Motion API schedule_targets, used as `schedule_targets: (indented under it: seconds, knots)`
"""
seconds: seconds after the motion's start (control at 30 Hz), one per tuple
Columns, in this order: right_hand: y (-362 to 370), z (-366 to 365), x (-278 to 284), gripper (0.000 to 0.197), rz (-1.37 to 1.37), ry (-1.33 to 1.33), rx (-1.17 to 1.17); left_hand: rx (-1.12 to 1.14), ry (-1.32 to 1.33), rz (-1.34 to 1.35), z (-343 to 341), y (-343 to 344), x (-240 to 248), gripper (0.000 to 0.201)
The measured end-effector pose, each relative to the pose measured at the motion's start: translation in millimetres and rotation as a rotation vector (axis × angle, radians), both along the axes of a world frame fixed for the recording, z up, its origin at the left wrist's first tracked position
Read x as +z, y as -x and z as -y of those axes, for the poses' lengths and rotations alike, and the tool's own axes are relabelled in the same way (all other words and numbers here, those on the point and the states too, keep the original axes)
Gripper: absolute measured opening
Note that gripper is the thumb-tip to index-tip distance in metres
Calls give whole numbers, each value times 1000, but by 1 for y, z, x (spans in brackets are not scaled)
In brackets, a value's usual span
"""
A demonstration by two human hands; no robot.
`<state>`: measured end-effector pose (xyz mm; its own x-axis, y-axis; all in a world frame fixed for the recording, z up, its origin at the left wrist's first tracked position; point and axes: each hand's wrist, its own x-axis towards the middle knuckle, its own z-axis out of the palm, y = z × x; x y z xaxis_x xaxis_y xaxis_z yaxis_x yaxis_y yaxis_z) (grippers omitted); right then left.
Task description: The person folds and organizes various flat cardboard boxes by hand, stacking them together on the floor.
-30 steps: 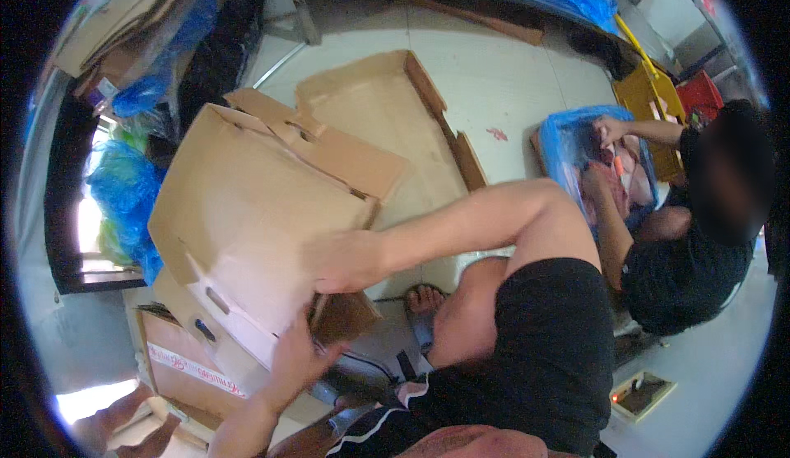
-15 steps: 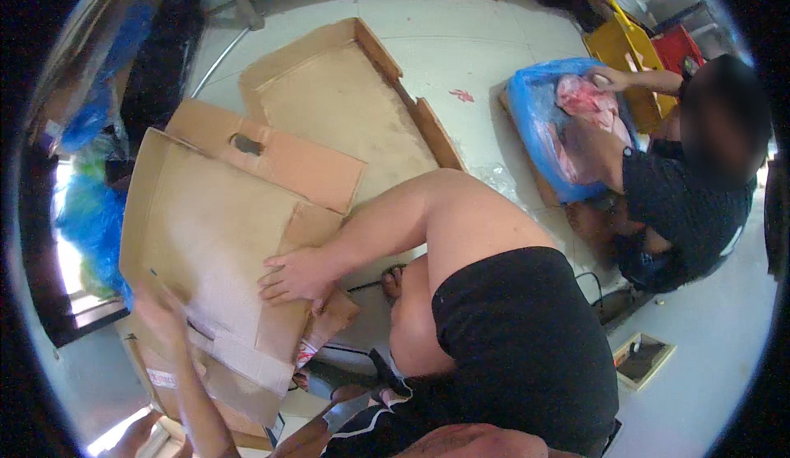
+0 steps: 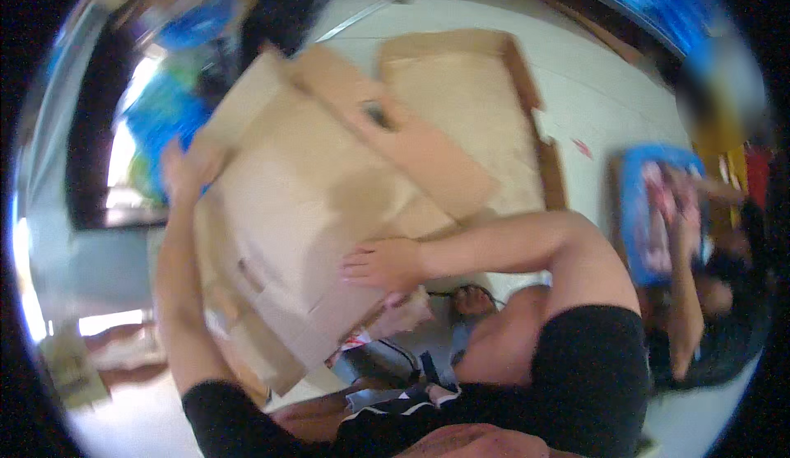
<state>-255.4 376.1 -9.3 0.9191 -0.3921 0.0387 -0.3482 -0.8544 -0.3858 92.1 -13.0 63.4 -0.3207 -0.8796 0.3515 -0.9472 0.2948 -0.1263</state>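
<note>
A large brown cardboard box (image 3: 288,178), partly flattened and with a hand hole in one flap (image 3: 428,158), lies before me. My right hand (image 3: 385,263) rests flat on its near right part, fingers stretched out and palm down. At the far left edge of the cardboard is my left hand (image 3: 191,170). It is blurred, with its fingers seemingly spread, against or close to the raised side flap. Whether it touches the flap I cannot tell. Another opened cardboard piece (image 3: 461,88) lies beyond, partly under the flap.
At the right, another person's hands work over pinkish contents in a blue-lined tray (image 3: 634,174) on the pale tiled floor (image 3: 592,104). Blue and green plastic bags (image 3: 160,129) hang at the left. My bare foot (image 3: 473,300) is near the cardboard's right corner.
The view has swung, shifting the scene rightward. My left hand has moved from the cardboard's near left side up to its far left edge. My right hand still lies flat on the cardboard.
</note>
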Motion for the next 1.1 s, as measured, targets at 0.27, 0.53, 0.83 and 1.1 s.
schedule_targets:
  seconds: [0.27,0.53,0.83,1.1]
  knots:
    - [5,15,9,102,-47,-4,77,41,-458,136,20,35,18,96]
    - [14,38,-12,87,257,-45,42,131,-688,189,3,56,2,55]
    - [35,271,52,82,508,-728,-991,-181,-392,-180,-67,28,-70,67]
    - [-37,362,31,107,1216,-786,-895,123,-1088,-680,-25,21,-7,48]
